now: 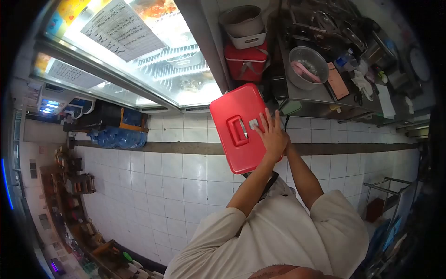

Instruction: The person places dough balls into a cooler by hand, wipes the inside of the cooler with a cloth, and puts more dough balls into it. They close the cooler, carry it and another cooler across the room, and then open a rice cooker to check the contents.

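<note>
A red box point(226, 128) with a recessed handle and a small grey latch is held up in front of my body, tilted. My left hand point(270, 135) lies against its lid near the latch, its fingers spread. My right arm reaches to the box's right edge, where the other hand point(286, 139) is mostly hidden behind the first hand and the box. The fingers of that hand do not show.
A lit glass-door fridge point(172, 93) with handwritten sheets stands at the upper left. On the right, a metal counter point(297, 94) holds a metal pot point(308, 67). A red cooler bag point(245, 60) is between them. Water bottles point(118, 138) lie at the left.
</note>
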Demonstrator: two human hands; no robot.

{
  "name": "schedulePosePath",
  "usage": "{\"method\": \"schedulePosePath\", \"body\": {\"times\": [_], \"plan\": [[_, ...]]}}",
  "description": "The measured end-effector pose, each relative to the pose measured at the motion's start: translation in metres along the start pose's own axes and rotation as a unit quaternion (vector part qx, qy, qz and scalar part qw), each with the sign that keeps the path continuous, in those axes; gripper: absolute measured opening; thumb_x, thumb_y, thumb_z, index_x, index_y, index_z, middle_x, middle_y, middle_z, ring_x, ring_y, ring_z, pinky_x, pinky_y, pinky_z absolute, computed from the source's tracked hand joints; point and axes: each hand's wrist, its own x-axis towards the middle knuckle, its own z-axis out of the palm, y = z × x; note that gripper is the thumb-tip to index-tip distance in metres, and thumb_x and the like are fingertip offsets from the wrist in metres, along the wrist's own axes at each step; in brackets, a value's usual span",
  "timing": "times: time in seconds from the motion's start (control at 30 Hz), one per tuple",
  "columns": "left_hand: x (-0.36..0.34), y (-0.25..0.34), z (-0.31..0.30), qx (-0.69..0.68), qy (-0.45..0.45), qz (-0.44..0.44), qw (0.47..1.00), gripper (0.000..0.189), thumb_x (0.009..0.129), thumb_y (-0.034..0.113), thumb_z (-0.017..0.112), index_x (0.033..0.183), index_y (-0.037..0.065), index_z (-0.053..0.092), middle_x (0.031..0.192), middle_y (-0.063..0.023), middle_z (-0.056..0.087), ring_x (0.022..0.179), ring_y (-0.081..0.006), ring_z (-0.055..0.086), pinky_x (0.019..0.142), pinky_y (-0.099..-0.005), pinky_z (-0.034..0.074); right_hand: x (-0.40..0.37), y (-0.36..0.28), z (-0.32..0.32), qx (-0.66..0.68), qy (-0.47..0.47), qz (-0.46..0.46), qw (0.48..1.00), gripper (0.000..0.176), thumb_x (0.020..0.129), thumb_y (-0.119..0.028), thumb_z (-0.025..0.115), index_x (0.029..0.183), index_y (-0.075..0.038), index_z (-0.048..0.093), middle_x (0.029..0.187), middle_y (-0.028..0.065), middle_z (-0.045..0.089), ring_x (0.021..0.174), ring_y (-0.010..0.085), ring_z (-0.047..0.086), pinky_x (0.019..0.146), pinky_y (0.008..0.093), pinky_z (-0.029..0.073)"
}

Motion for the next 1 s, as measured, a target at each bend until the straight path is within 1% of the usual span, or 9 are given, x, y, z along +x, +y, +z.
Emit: {"method": "schedulePosePath", "body": {"times": [0.3, 0.4, 0.43, 0.47, 0.57, 0.7, 0.83, 0.87, 1.0], "plan": [[0.015, -0.025, -0.027, 0.003, 0.065, 0.028, 0.998, 0.080, 0.081, 0.021, 0.066, 0.154, 0.008, 0.035, 0.164, -0.0199, 0.017, 0.152, -0.0409, 0.013, 0.117, -0.0652, 0.013, -0.004, 0.064, 0.007, 0.222, 0.009, -0.059, 0.973, 0.055, 0.093, -0.028, 0.063, 0.141, -0.003, 0.051, 0.130, 0.0230, 0.063, 0.121, 0.0311, 0.061, 0.102, 0.0363, 0.046], [0.000, -0.090, -0.073, -0.279, 0.094, -0.098, 0.951, 0.060, 0.090, 0.015, 0.061, 0.144, 0.000, 0.041, 0.150, -0.0237, 0.039, 0.141, -0.0399, 0.035, 0.117, -0.0443, 0.027, -0.019, 0.078, 0.004, 0.274, 0.047, -0.010, 0.960, 0.058, 0.099, -0.032, 0.060, 0.146, -0.002, 0.047, 0.131, 0.0206, 0.063, 0.117, 0.0263, 0.062, 0.098, 0.0336, 0.047], [-0.018, -0.149, -0.033, -0.259, 0.239, -0.160, 0.922, 0.056, 0.094, 0.018, 0.060, 0.143, -0.002, 0.042, 0.149, -0.0221, 0.041, 0.139, -0.0368, 0.038, 0.117, -0.0449, 0.027, -0.015, 0.085, 0.001, 0.294, 0.043, 0.006, 0.955, 0.057, 0.099, -0.034, 0.060, 0.144, -0.002, 0.049, 0.130, 0.0195, 0.063, 0.116, 0.0254, 0.062, 0.098, 0.0331, 0.047], [-0.041, -0.206, -0.024, -0.228, 0.221, -0.201, 0.927, 0.057, 0.097, 0.022, 0.060, 0.145, -0.002, 0.040, 0.152, -0.0188, 0.039, 0.141, -0.0350, 0.036, 0.118, -0.0435, 0.026, -0.015, 0.090, -0.003, 0.313, 0.032, 0.024, 0.949, 0.056, 0.099, -0.036, 0.060, 0.143, -0.001, 0.051, 0.129, 0.0185, 0.064, 0.114, 0.0245, 0.062, 0.097, 0.0326, 0.047], [-0.103, -0.281, -0.030, -0.505, 0.048, -0.515, 0.691, 0.090, 0.091, 0.072, 0.046, 0.150, 0.006, 0.035, 0.155, -0.0158, 0.037, 0.144, -0.0330, 0.032, 0.111, -0.0670, 0.022, -0.009, 0.090, -0.013, 0.375, -0.015, 0.063, 0.925, 0.053, 0.099, -0.037, 0.059, 0.136, 0.001, 0.057, 0.122, 0.0164, 0.066, 0.109, 0.0214, 0.063, 0.094, 0.0314, 0.047], [-0.157, -0.262, -0.016, -0.650, 0.039, -0.532, 0.541, 0.087, 0.095, 0.069, 0.042, 0.151, 0.003, 0.032, 0.153, -0.0191, 0.038, 0.143, -0.0349, 0.033, 0.113, -0.0603, 0.028, 0.021, 0.088, -0.040, 0.286, -0.056, 0.006, 0.957, 0.045, 0.099, -0.032, 0.059, 0.126, 0.004, 0.063, 0.109, 0.0143, 0.070, 0.103, 0.0187, 0.065, 0.088, 0.0327, 0.049], [-0.184, -0.210, -0.009, -0.591, 0.192, -0.567, 0.541, 0.078, 0.099, 0.062, 0.042, 0.149, 0.002, 0.035, 0.148, -0.0185, 0.043, 0.138, -0.0338, 0.040, 0.112, -0.0545, 0.034, 0.037, 0.079, -0.082, 0.129, -0.098, 0.044, 0.986, 0.035, 0.092, -0.021, 0.066, 0.117, 0.004, 0.067, 0.099, 0.0120, 0.072, 0.090, 0.0190, 0.067, 0.079, 0.0345, 0.052], [-0.183, -0.203, -0.006, -0.562, 0.245, -0.578, 0.539, 0.074, 0.100, 0.058, 0.042, 0.147, 0.001, 0.037, 0.145, -0.0182, 0.046, 0.135, -0.0336, 0.044, 0.110, -0.0545, 0.036, 0.050, 0.074, -0.092, 0.124, -0.076, -0.065, 0.987, 0.033, 0.091, -0.018, 0.067, 0.117, 0.002, 0.067, 0.100, 0.0119, 0.073, 0.086, 0.0204, 0.069, 0.078, 0.0345, 0.054], [-0.170, -0.166, -0.027, -0.273, 0.373, -0.547, 0.698, 0.050, 0.102, 0.032, 0.048, 0.138, -0.003, 0.044, 0.136, -0.0187, 0.053, 0.125, -0.0315, 0.053, 0.105, -0.0488, 0.043, 0.124, -0.005, -0.183, 0.328, -0.051, -0.183, 0.925, 0.025, 0.088, -0.022, 0.068, 0.103, -0.002, 0.069, 0.091, 0.0101, 0.071, 0.087, 0.0209, 0.066, 0.083, 0.0369, 0.052]]}}
